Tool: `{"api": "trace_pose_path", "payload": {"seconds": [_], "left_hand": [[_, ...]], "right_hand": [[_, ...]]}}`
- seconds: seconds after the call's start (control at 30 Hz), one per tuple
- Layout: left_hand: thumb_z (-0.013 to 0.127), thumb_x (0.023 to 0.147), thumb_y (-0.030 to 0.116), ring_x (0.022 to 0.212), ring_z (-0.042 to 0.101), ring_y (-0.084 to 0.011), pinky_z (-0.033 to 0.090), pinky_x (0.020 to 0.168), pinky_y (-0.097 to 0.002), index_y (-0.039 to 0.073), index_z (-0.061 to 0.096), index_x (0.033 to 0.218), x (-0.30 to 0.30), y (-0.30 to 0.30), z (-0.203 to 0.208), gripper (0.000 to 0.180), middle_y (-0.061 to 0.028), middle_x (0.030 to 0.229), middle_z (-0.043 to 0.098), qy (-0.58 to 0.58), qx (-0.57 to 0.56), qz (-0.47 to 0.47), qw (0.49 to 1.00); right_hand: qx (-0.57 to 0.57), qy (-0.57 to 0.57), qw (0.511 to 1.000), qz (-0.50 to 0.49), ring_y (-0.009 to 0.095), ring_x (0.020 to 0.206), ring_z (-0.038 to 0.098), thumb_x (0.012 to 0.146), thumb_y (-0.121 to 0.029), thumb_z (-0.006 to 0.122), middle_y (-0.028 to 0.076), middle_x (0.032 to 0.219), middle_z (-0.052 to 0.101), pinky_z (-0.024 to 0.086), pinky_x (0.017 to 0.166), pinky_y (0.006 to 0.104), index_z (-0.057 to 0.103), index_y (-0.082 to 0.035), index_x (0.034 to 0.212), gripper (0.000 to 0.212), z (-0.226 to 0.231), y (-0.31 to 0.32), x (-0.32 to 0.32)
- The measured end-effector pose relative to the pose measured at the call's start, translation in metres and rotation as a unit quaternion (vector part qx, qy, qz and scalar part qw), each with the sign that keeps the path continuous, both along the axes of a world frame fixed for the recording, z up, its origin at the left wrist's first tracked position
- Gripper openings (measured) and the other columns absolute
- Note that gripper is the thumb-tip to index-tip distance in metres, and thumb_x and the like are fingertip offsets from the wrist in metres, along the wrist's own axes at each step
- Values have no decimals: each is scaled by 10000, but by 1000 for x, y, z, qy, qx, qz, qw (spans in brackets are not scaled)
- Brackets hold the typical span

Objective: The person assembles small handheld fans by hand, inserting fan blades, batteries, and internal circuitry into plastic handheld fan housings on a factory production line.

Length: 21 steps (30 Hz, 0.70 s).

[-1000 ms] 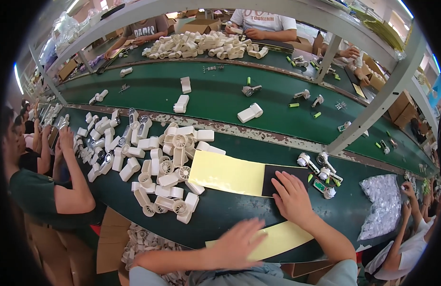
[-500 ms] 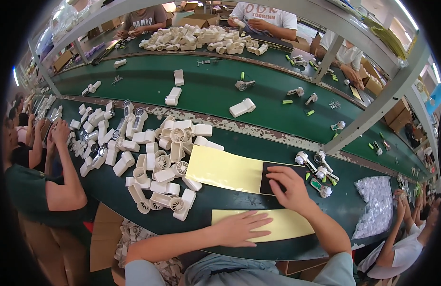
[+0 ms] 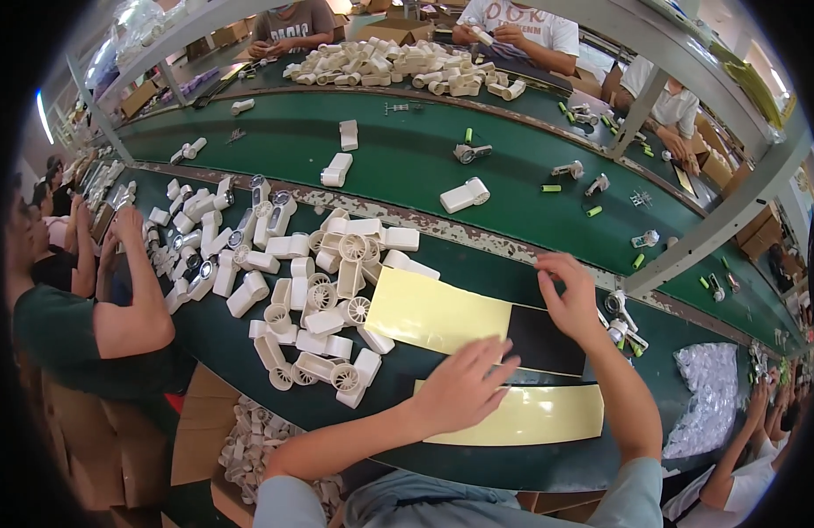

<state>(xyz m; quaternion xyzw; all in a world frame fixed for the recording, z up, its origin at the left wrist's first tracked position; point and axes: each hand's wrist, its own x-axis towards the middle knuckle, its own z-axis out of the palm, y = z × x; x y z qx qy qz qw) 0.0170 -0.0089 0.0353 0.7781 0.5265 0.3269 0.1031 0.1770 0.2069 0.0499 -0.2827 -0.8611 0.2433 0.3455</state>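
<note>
My left hand (image 3: 464, 392) hovers, fingers stretched and slightly smeared by motion, between two glossy yellow sheets; it appears to hold nothing. One yellow sheet (image 3: 438, 306) lies farther off, beside a black panel (image 3: 547, 341). The nearer yellow sheet (image 3: 552, 414) lies along the bench's front edge, partly covered by my left hand and forearm. My right hand (image 3: 569, 295) is raised beyond the black panel, thumb and fingers bent but apart, with nothing visible in them. Close to its right lie small white motor parts with wires and green cells (image 3: 625, 327), partly hidden behind my forearm.
White plastic fan housings (image 3: 336, 255) are heaped left of the sheets. A clear bag (image 3: 701, 396) rests at the right. Beyond a worn rail, a green conveyor (image 3: 389, 145) carries scattered parts. A metal post (image 3: 723, 211) rises at right. A carton (image 3: 196, 422) stands below left; co-workers sit around.
My left hand has lifted off the near yellow sheet and shifted toward the far one. My right hand has moved away from me, off the black panel, toward the conveyor. The view has shifted slightly.
</note>
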Motion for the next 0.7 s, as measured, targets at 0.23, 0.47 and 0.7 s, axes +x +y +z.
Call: {"api": "trace_pose_path", "payload": {"seconds": [0.23, 0.47, 0.7], "left_hand": [[653, 897, 129, 1337, 508, -357, 439, 1113, -448, 8, 609, 1336, -34, 25, 52, 457, -197, 1343, 598, 144, 29, 204, 968], [644, 828, 72, 1093, 620, -286, 512, 906, -429, 58, 682, 1047, -159, 68, 27, 222, -81, 980, 675, 240, 9, 123, 963], [671, 802, 54, 1217, 610, -309, 459, 1035, -465, 204, 730, 1276, -142, 124, 30, 500, -91, 1183, 713, 270, -298, 34, 915]], "right_hand": [[110, -147, 959, -214, 435, 1153, 605, 889, -61, 635, 189, 1349, 566, 510, 977, 498, 607, -63, 1241, 354, -56, 178, 14], [128, -294, 921, -221, 483, 1284, 529, 850, -5, 554, 140, 1630, 346, 492, 1063, 529, 435, -94, 1488, 655, -79, 261, -4], [80, -292, 943, -140, 463, 1203, 595, 819, 68, 524, 233, 1437, 513, 508, 1013, 529, 547, -59, 1408, 603, -85, 271, 29]]}}
